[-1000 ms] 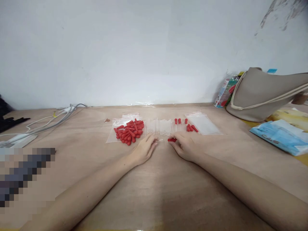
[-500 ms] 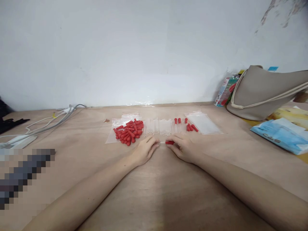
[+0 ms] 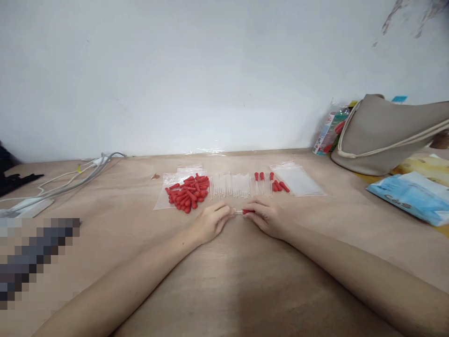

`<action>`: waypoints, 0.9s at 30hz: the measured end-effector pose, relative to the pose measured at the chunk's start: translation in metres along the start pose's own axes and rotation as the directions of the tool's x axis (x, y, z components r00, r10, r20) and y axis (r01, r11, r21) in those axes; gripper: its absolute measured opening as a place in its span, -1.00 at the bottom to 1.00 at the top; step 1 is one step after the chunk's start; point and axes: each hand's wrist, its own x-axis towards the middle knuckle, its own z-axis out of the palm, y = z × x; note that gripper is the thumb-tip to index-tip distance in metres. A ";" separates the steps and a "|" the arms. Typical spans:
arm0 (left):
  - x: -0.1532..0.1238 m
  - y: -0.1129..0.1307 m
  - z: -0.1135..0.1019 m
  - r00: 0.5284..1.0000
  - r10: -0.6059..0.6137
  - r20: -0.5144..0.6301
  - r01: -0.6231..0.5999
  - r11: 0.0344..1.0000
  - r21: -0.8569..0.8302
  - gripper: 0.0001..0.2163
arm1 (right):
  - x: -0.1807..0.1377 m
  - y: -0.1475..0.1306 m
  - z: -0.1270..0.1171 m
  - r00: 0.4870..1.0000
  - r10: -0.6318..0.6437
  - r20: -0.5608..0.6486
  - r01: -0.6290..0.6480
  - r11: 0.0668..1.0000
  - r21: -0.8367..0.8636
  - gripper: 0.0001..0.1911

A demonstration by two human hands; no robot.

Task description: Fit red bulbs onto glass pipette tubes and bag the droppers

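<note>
A plain white wall [image 3: 210,70], scuffed and flaking at its upper right, backs a pale wooden table [image 3: 238,281] under soft, even light. Grey cables [image 3: 70,180] trail across the table's far left, while a beige bag [image 3: 386,135] slumps near the wall at far right.
</note>
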 end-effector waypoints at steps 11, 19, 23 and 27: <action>0.000 0.001 0.003 0.995 0.091 0.036 -0.096 0.982 0.162 -0.80 | -0.002 0.003 0.004 0.999 -0.031 0.041 0.035 0.994 -0.105 -0.87; 0.004 -0.009 0.004 0.998 0.006 -0.055 0.002 0.990 0.140 -0.83 | 0.009 0.008 -0.002 0.996 0.009 0.084 0.003 0.989 -0.147 -0.85; 0.002 -0.014 -0.001 0.999 0.002 -0.047 0.004 0.994 0.110 -0.82 | 0.007 0.010 -0.006 0.992 0.016 0.129 0.001 0.992 -0.126 -0.87; -0.001 -0.012 0.000 0.999 -0.013 -0.043 0.017 0.996 0.091 -0.81 | 0.002 0.008 -0.006 0.989 0.028 0.145 -0.019 0.998 -0.063 -0.87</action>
